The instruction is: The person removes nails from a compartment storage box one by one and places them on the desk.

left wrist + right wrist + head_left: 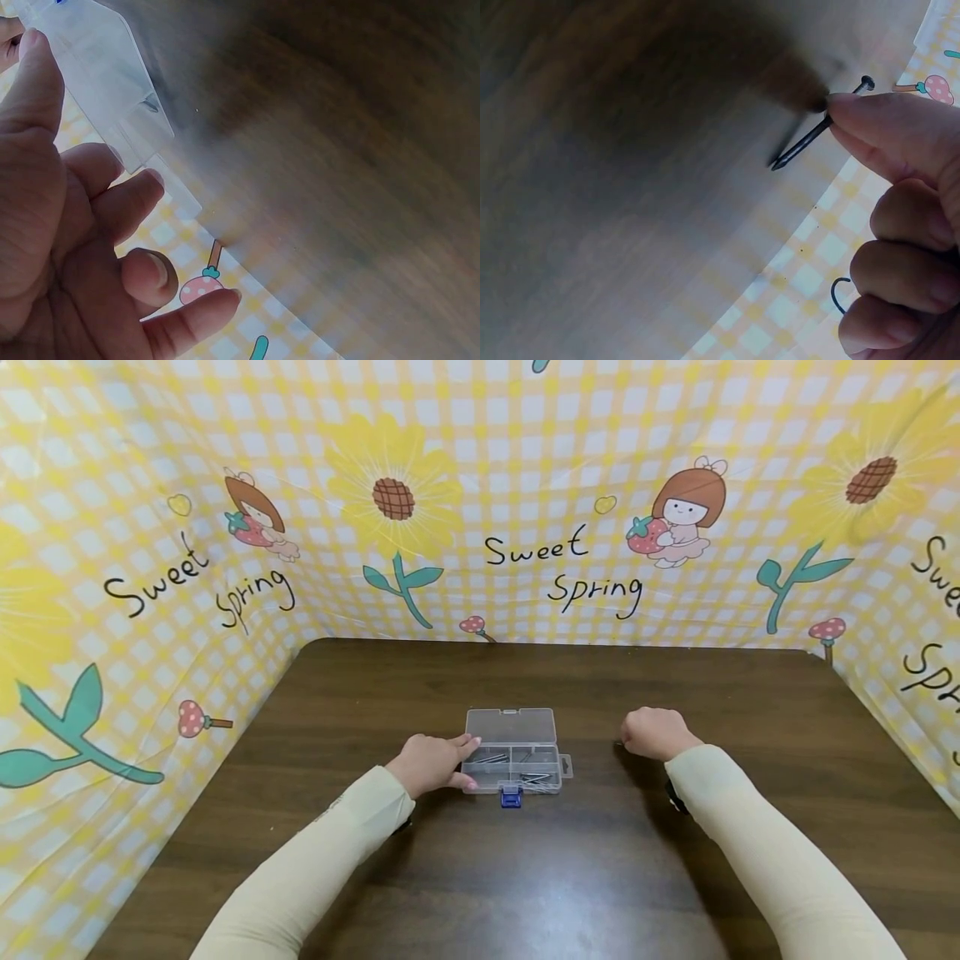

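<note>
A clear plastic compartment box (510, 727) lies on the table with its lid raised at the back and a blue latch (512, 798) at its front. Slim metal nails (536, 779) lie in some of its compartments. My left hand (430, 762) holds the box's left end, thumb at the front and a finger toward the hinge side. To the right of the box, my right hand (654, 732) is low over the table. In the right wrist view it pinches a dark nail (804, 145) between thumb and index finger, head toward the upper right. The other fingers are curled in.
The brown wooden table (465, 877) extends around the box. A yellow checked cloth (480, 460) with flowers and lettering stands as a wall behind and on both sides. A clear hanging tab (567, 767) juts from the box's right side.
</note>
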